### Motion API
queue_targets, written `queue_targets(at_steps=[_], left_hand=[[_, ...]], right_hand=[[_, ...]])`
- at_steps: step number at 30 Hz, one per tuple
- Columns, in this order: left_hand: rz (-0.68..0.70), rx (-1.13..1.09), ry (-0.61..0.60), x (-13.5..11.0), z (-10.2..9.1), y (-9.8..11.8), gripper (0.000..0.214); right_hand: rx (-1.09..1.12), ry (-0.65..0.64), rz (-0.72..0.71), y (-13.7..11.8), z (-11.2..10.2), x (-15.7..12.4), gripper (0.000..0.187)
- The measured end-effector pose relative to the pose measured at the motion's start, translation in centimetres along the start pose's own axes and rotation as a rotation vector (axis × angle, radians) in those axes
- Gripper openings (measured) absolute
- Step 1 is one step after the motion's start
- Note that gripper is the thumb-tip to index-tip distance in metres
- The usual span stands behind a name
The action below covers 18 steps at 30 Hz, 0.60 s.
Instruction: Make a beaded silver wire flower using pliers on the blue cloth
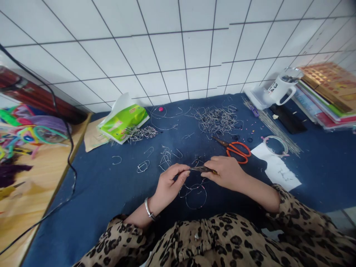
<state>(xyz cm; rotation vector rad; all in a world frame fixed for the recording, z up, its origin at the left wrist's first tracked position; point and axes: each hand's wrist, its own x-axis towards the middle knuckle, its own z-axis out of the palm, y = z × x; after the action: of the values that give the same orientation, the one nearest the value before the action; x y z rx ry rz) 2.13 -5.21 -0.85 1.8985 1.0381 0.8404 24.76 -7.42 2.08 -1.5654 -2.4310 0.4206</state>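
Observation:
My right hand [226, 172] is closed around small pliers [201, 169] whose tip points left. My left hand [171, 183] pinches thin wire right at the pliers' tip; the wire runs down into loops with small beads [194, 193] lying on the blue cloth [111, 193] between my hands. A silver bangle is on my left wrist. Both sleeves are leopard print.
Orange-handled scissors [236, 149] lie just beyond my right hand. Heaps of bent wire pieces [217, 118] and loose loops [143, 165] lie across the cloth. A green packet [124, 122], a white mug [282, 88], a wire coil [275, 145] on white paper, stacked books [325, 92] and a black cable [71, 163] surround the area.

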Motion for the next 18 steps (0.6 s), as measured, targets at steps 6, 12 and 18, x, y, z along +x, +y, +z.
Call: queue_targets(at_steps=[6,12,18], left_hand=[[-0.098,-0.103,-0.065,0.2,0.0,0.1,0.017],[-0.366,-0.428,-0.143,0.3,0.1,0.2,0.026],[-0.414,-0.494,-0.107,0.3,0.3,0.2,0.026]], right_hand=[[0.131,-0.054,0.031,0.2,0.4,0.3,0.033],[0.183,-0.053,0.054,0.2,1.0,0.4,0.032],[0.209,-0.055,0.051,-0.1,1.3,0.5,0.030]])
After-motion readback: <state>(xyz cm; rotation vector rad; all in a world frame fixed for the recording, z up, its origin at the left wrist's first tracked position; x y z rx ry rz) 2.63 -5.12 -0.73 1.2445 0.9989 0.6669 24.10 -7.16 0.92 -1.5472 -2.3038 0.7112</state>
